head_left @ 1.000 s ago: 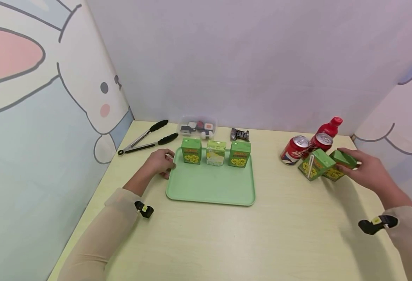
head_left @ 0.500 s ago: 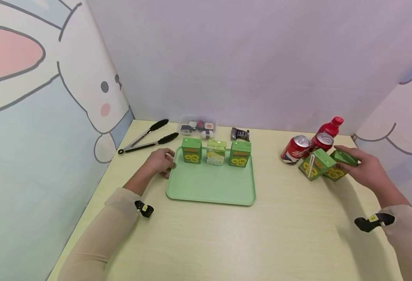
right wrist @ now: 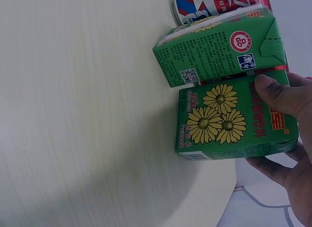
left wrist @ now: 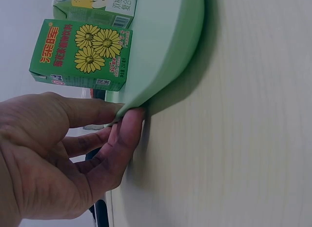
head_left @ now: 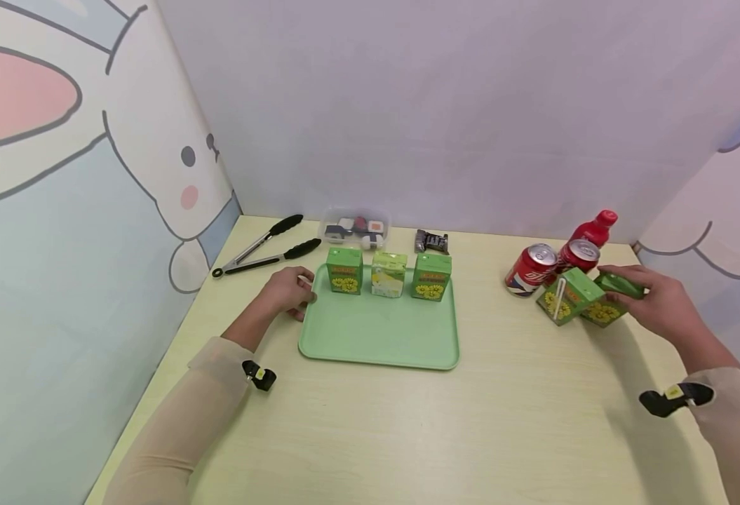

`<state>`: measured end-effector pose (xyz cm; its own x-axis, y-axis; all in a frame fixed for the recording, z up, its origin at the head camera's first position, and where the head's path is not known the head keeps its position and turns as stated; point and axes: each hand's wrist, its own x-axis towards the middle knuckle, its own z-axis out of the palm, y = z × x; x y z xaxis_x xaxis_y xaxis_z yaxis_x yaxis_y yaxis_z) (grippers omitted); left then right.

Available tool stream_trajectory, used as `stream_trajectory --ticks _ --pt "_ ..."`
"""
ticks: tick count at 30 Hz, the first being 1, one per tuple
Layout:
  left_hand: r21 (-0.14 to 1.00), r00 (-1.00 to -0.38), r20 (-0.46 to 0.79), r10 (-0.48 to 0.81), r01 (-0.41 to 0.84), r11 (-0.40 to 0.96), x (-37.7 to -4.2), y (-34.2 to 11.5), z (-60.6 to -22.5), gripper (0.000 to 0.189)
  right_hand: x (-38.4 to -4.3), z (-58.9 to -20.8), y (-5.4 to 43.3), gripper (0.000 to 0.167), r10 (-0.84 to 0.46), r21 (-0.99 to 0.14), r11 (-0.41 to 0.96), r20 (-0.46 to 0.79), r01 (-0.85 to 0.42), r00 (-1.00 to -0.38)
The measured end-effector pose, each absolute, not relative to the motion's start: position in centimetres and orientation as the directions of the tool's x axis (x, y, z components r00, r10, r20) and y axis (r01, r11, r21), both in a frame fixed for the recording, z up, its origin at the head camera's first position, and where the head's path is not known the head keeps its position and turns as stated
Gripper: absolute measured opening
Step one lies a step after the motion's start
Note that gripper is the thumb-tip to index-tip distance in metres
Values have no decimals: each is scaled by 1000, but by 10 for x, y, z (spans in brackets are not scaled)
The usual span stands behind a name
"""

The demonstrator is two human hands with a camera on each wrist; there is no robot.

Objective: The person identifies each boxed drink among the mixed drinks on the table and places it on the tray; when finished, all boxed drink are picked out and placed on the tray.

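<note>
My left hand pinches the left rim of a light green tray between thumb and fingers, as the left wrist view shows closely. Along the tray's far side stand three drink cartons: a green one on the left, a paler one in the middle and another green one on the right. Far to the right, my right hand grips a green drink carton with yellow flowers by its upper part. Beside it is a second green carton with a white straw on its side, close against the held one.
A soda can, a second red can and a red bottle crowd behind the right-hand cartons. Tongs lie at the back left, near a clear plastic box of small items. A dark wrapped snack lies behind the tray.
My right hand and forearm have shifted very slightly left while staying at the green carton. The left hand, tray and other things look unmoved.
</note>
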<state>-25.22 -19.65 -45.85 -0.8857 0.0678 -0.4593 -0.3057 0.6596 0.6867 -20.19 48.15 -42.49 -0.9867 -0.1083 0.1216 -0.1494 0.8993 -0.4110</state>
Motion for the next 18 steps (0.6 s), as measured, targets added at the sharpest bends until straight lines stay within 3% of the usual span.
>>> stream_trajectory --ticks 18 --pt "676 -885 -461 61 -306 670 -253 -196 -459 52 -199 -411 487 49 -102 -365 918 166 -157 -981"
